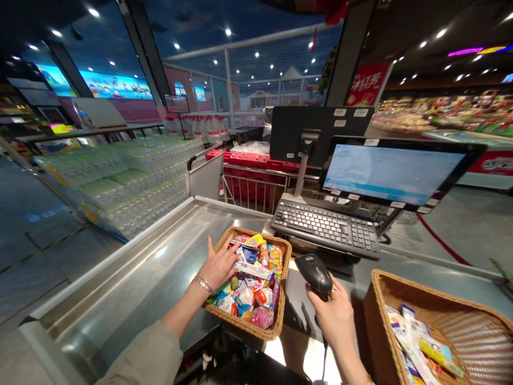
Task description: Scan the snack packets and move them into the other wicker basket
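My left hand (219, 264) reaches into a wicker basket (276, 325) full of small colourful toys and sweets (252, 299) on the steel checkout counter (132, 283). Its fingers lie spread on the packets at the basket's left side, holding nothing that I can see. My right hand (334, 313) is closed round the handle of a black barcode scanner (315, 271), held upright just right of that basket, its cord hanging down below the wrist.
A second wicker basket (460, 310) with a few packets stands at the right. Behind are a keyboard (324, 227), a tilted till screen (395, 172) and a back-facing monitor (316, 128). Stacked water bottle packs (132, 176) and a shopping trolley (248, 182) lie beyond the counter.
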Available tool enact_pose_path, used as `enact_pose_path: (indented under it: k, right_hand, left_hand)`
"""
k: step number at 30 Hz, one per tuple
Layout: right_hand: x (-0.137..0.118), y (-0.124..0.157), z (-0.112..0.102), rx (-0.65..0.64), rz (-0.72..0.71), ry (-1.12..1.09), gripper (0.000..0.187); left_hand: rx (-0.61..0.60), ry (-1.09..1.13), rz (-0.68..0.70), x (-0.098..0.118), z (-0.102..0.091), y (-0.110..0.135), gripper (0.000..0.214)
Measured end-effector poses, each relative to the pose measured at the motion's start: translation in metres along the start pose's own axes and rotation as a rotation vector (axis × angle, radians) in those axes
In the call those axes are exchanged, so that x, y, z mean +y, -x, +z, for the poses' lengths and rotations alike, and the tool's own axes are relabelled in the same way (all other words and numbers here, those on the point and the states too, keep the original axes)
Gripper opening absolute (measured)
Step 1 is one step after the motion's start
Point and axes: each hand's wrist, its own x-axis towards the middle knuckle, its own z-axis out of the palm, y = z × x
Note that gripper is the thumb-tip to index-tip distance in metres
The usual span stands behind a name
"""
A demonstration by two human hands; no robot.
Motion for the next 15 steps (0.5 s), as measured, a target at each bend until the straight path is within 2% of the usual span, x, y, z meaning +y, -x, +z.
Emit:
enact_pose_path:
  k: [5, 9, 15]
  right_hand:
    - [-0.001, 0.001, -0.002, 0.011, 0.007, -0.009, 0.043]
    - [-0.001, 0.0, -0.006, 0.029, 0.029, -0.022, 0.042]
    - [0.002, -0.002, -0.016, 0.103, 0.039, -0.025, 0.04]
  left_hand:
    - [0.072, -0.007, 0.066, -0.002, -0.018, -0.013, 0.011]
    - [0.121, 0.038, 0.066, 0.004, -0.027, -0.023, 0.011]
    - [0.081, 0.11, -0.009, 0.035, -0.018, -0.043, 0.015]
